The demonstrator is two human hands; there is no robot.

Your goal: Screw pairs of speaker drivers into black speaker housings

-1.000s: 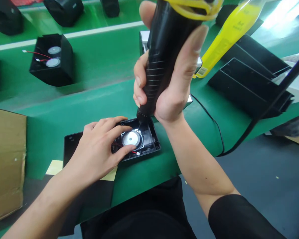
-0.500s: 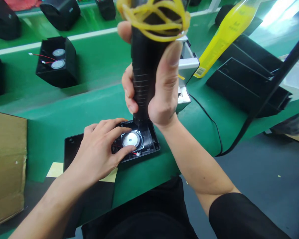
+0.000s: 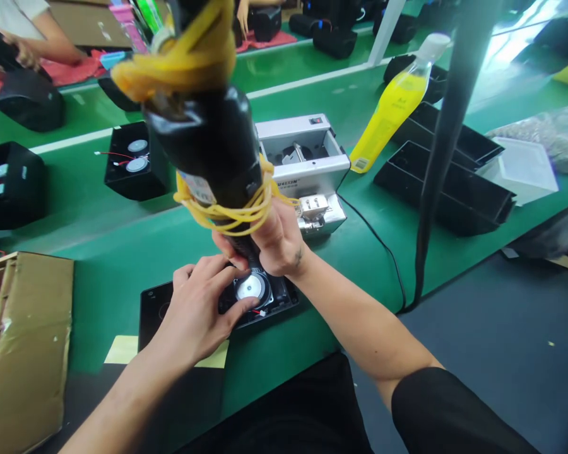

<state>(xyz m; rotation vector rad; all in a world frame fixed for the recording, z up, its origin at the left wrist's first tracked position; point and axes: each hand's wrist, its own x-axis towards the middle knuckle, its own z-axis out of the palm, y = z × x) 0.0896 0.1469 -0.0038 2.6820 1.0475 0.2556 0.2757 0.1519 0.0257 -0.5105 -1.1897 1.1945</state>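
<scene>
My right hand [image 3: 281, 243] is wrapped round an electric screwdriver [image 3: 218, 139], a thick black upright tool wound with yellow rubber bands. Its lower end is at the upper edge of a round speaker driver [image 3: 250, 287], where my fingers hide the tip. The driver has a silver centre and sits in a shallow black plastic housing [image 3: 284, 293] on the green bench. Thumb and fingers of my left hand [image 3: 196, 309] grip the driver from its left side. A short red wire with a white connector [image 3: 263, 313] lies beside the driver.
Behind the tool stands a silver screw feeder [image 3: 303, 165]. A yellow drink bottle [image 3: 392, 107] and black housings [image 3: 445, 183] are at right, behind a hanging black cable [image 3: 428, 208]. A cardboard box [image 3: 33, 340] is at left. A co-worker's hand [image 3: 26, 53] holds a black part.
My right hand and the screwdriver have come down closer to the speaker driver. The view has tilted up, showing more of the far bench. My left hand keeps its grip.
</scene>
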